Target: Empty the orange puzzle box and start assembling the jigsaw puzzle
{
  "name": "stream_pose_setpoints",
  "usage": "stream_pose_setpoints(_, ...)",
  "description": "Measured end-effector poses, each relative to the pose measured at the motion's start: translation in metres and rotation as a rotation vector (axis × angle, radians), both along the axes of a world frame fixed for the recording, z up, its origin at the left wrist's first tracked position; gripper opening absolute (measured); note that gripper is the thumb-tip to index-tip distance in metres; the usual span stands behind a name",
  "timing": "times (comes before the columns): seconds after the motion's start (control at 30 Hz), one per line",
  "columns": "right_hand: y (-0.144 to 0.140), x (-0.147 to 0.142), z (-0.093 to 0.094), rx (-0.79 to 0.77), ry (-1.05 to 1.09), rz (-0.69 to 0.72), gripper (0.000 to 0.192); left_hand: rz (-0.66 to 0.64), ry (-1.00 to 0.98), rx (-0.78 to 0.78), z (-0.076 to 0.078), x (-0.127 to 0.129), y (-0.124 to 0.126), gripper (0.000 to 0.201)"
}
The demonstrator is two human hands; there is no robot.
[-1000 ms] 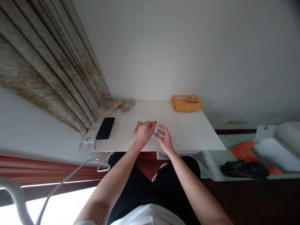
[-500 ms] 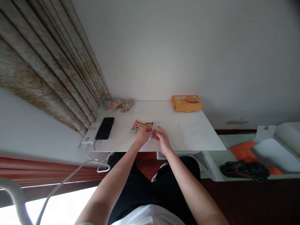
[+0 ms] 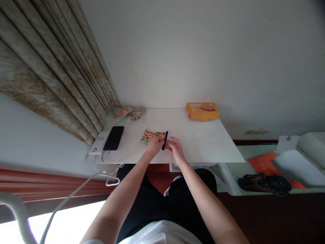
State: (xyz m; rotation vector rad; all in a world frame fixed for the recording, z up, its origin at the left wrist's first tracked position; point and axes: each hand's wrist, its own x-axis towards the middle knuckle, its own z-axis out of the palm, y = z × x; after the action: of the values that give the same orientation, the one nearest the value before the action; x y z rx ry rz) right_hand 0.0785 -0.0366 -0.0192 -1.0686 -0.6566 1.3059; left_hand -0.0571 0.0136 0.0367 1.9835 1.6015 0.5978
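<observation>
At the centre of the frame, on the white worktop (image 3: 203,142), lies a small flat colourful card (image 3: 149,136) printed in red, yellow and green, with a dark edge or thin dark piece standing at its right end. The left hand (image 3: 154,146) rests on the near right part of the card, fingers curled onto it, and the right hand (image 3: 175,150) sits just beside it with its fingertips pinching at that dark edge; what exactly is pinched is too small to tell. Toward the upper right of the worktop stands a closed orange box (image 3: 202,111), its contents hidden. At the left edge a black phone (image 3: 114,138) lies on a white power bank (image 3: 97,145), from which a white cable (image 3: 76,193) runs down. A heap of bright wrappers (image 3: 128,112) lies at the far left corner beside the patterned curtain (image 3: 50,78). Nothing lies between the hands and the card.
</observation>
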Motion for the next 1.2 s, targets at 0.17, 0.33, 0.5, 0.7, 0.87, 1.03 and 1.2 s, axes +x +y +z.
stream_pose_setpoints(0.17, 0.0, -0.003, 0.001, 0.002, -0.075, -0.045, 0.047, -0.042, 0.221, 0.138, 0.002, 0.005, -0.008, 0.015)
stream_pose_setpoints(0.33, 0.001, 0.004, 0.015, 0.082, -0.402, -0.237, 0.034, -0.081, 0.316, 0.294, 0.009, -0.003, -0.021, 0.015)
stream_pose_setpoints(0.5, 0.011, 0.022, 0.036, 0.164, -0.575, -0.244, 0.034, -0.076, 0.1, 0.481, 0.015, -0.02, -0.034, 0.015)
stream_pose_setpoints(0.7, 0.019, 0.048, 0.06, 0.048, -0.789, -0.11, 0.034, -0.022, -0.217, 0.733, 0.013, -0.036, -0.039, 0.016)
stream_pose_setpoints(0.87, 0.015, 0.062, 0.077, -0.268, -0.382, 0.382, 0.055, -0.015, -0.287, 0.878, 0.008, -0.04, -0.045, 0.013)
stream_pose_setpoints(1.03, 0.023, 0.061, 0.072, -0.124, -0.703, 0.302, 0.051, 0.169, -0.556, 0.762, 0.015, -0.033, -0.049, 0.018)
stream_pose_setpoints(1.2, 0.039, 0.05, 0.065, -0.072, -0.416, 0.236, 0.08, 0.395, -0.888, 0.421, 0.029, -0.029, -0.041, 0.034)
